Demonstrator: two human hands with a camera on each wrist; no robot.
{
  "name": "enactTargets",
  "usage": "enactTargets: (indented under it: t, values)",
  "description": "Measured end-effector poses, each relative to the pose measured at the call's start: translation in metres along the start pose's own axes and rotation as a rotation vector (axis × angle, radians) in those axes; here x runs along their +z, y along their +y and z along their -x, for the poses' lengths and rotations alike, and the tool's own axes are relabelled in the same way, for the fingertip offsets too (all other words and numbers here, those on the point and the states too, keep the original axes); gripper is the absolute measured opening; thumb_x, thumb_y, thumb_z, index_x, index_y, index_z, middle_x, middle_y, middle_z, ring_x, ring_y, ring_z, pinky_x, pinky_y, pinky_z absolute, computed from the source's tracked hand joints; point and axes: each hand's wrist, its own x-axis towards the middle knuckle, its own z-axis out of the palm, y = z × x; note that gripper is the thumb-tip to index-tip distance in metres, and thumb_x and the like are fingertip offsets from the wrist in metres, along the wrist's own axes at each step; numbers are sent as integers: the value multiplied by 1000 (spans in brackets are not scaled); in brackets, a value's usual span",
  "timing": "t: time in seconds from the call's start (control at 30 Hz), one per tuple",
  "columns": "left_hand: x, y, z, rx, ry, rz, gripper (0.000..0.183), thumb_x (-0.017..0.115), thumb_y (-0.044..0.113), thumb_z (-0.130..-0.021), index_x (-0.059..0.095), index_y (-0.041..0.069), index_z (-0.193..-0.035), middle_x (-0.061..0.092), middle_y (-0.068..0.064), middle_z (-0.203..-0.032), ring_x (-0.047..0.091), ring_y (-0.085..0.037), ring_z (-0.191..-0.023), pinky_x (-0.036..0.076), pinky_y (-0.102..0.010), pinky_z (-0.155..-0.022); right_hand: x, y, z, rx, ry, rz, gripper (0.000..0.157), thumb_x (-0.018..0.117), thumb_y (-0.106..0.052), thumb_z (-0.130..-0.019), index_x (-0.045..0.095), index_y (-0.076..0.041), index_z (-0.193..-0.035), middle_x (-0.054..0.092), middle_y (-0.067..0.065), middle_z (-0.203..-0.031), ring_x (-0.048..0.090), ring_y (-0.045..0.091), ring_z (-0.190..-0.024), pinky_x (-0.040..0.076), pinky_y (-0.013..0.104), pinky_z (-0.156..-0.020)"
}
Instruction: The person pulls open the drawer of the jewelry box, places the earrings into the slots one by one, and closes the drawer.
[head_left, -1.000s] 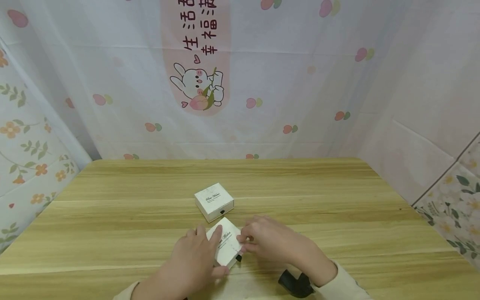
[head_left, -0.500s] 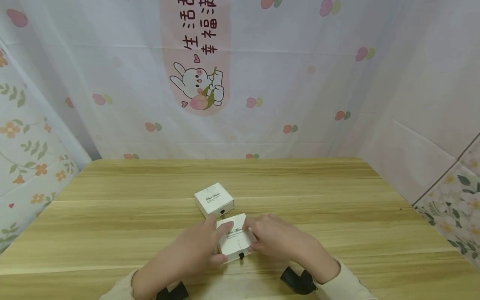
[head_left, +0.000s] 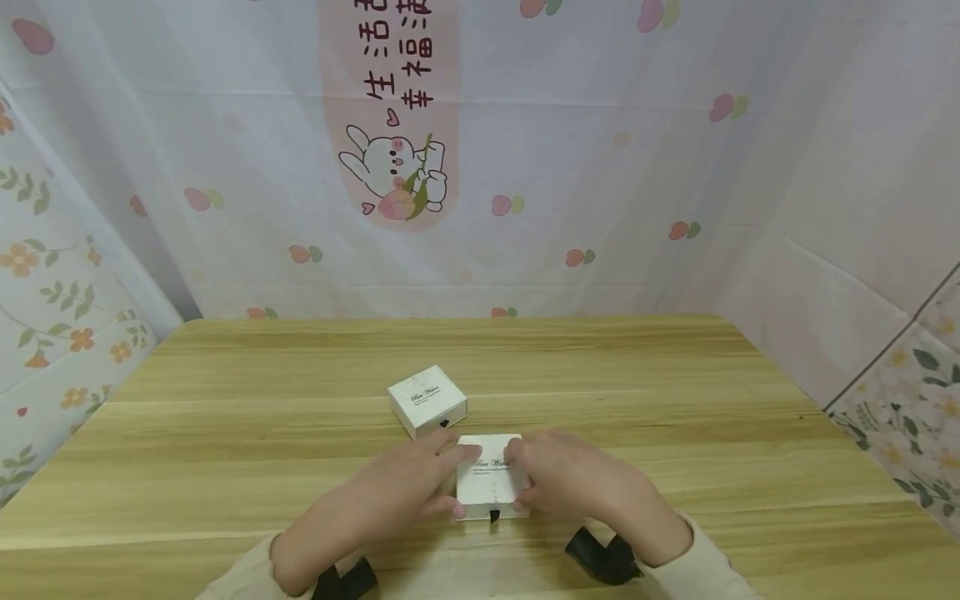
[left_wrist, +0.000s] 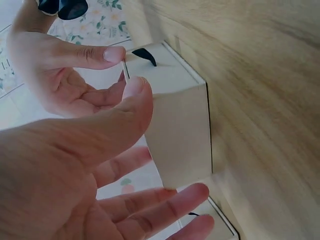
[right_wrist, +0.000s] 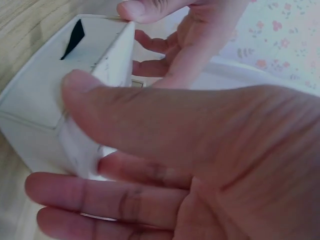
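Note:
A white gift box [head_left: 489,479] with "Best Wishes" lettering sits on the table, a black ribbon tab on its front face. My left hand [head_left: 397,483] holds its left side, thumb at the front corner and index finger on top. On the opposite side my right hand [head_left: 572,477] holds the box likewise, thumb at the front right corner. In the left wrist view the tab [left_wrist: 145,56] shows beside the left thumb. A second box [head_left: 427,400] of the same kind lies just behind and to the left, near my left fingertips.
The wooden table [head_left: 637,400] reaches back to a printed curtain [head_left: 480,167] with a rabbit drawing. Black wrist-worn pieces [head_left: 602,557] hang under both forearms. Floral cloth [head_left: 67,275] covers the left side.
Between my hands the near box has turned until its front faces me squarely, and it has slid to the right. Both hands have shifted with it. The far box stays put.

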Motion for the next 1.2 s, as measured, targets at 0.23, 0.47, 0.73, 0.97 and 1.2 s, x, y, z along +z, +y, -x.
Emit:
enactTargets:
  t: [0.23, 0.47, 0.73, 0.97, 1.2]
  values:
    - [-2, 0, -1, 8, -32, 27, 62, 64, 36, -84, 46, 11, -137, 44, -13, -137, 52, -24, -116, 46, -41, -95, -4, -3, -1, 72, -45, -27, 36, 77, -21, -75, 63, -6, -105, 49, -5, -73, 45, 11, -66, 38, 25, -58]
    - [-6, 4, -3, 6, -21, 17, 58, 70, 32, -80, 52, 11, -131, 49, -8, -127, 55, -17, -100, 51, -33, -79, -3, -2, -4, 72, -41, -58, 33, 78, -17, -73, 64, -6, -101, 50, -4, -72, 44, 11, -65, 38, 25, -56]
    - [-7, 8, -10, -53, -66, 14, 60, 73, 33, -77, 54, 13, -131, 52, -8, -128, 55, -16, -98, 51, -32, -76, -2, -4, -2, 57, -26, -38, 26, 76, -11, -73, 65, -5, -97, 54, -3, -77, 46, 10, -66, 40, 24, -57]
    - [-8, 9, -11, -62, -98, 49, 60, 74, 29, -77, 54, 12, -131, 52, -8, -122, 53, -10, -81, 47, -24, -68, 0, -8, 0, 50, -34, 27, 19, 74, -11, -76, 61, -6, -88, 53, -3, -69, 45, 8, -59, 40, 21, -51]
    - [-6, 10, -12, -59, -153, 70, 63, 70, 26, -82, 46, 7, -137, 47, -15, -126, 50, -10, -81, 46, -19, -69, 1, -7, 0, 83, -61, 53, 28, 77, -20, -74, 60, -6, -90, 52, -3, -68, 43, 10, -58, 38, 24, -51]
